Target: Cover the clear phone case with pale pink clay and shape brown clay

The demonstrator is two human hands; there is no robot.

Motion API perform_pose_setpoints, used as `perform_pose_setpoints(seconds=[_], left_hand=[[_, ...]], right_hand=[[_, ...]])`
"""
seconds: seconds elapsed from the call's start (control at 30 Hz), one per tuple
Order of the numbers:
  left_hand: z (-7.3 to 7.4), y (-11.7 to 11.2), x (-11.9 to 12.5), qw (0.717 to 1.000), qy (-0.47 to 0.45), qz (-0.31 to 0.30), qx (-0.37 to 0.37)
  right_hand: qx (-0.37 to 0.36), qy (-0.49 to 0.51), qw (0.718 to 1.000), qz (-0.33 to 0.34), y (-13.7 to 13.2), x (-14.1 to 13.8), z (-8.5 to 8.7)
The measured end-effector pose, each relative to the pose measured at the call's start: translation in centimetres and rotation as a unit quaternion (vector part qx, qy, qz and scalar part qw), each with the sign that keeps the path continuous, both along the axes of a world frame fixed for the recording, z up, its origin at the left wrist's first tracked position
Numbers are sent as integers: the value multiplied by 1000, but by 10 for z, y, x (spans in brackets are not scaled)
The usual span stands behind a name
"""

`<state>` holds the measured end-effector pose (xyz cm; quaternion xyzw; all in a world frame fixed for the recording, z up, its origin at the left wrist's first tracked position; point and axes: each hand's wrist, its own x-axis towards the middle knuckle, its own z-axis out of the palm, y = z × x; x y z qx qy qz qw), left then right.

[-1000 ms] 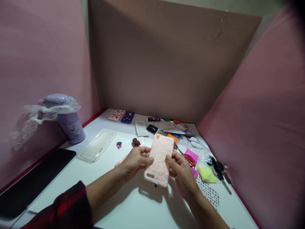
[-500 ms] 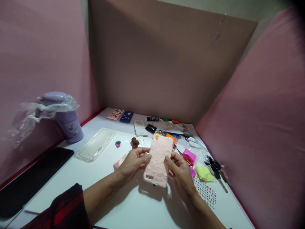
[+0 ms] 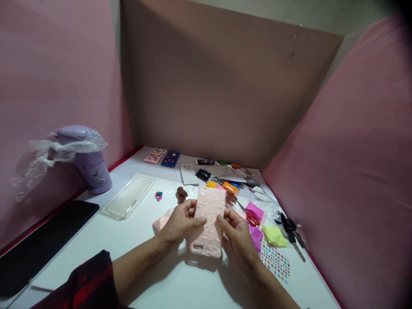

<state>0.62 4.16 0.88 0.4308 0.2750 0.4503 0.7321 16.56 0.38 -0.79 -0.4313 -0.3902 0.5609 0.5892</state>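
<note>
Fingers of my left hand [image 3: 176, 224] and right hand [image 3: 240, 236] pinch the pink-coated phone case [image 3: 210, 210] between them; apparent step: surface smoothing; next move calls for light, even pressure.

A lilac tumbler [image 3: 94, 171] stands at the left of the worktop [image 3: 180, 292], clear plastic [image 3: 75, 147] bunched around its upper part — and nearer the viewer lies a flat black slab [image 3: 45, 244]. Pink panels [image 3: 357, 146] rise on both sides of a brown back panel [image 3: 209, 94].
</note>
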Motion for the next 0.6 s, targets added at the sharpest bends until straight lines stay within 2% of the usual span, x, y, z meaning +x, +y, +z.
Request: perform_pose_setpoints(seconds=[0.17,0.37,0.6], left_hand=[[4,2,-3,999,0,24,-25],[2,5,-3,998,23,58,-25],[5,4,-6,999,-18,46,-14]], right_hand=[[-6,8,1000,9,0,1,1],[-2,2,1000,16,0,2,-4],[-5,0,1000,15,-6,-3,4]])
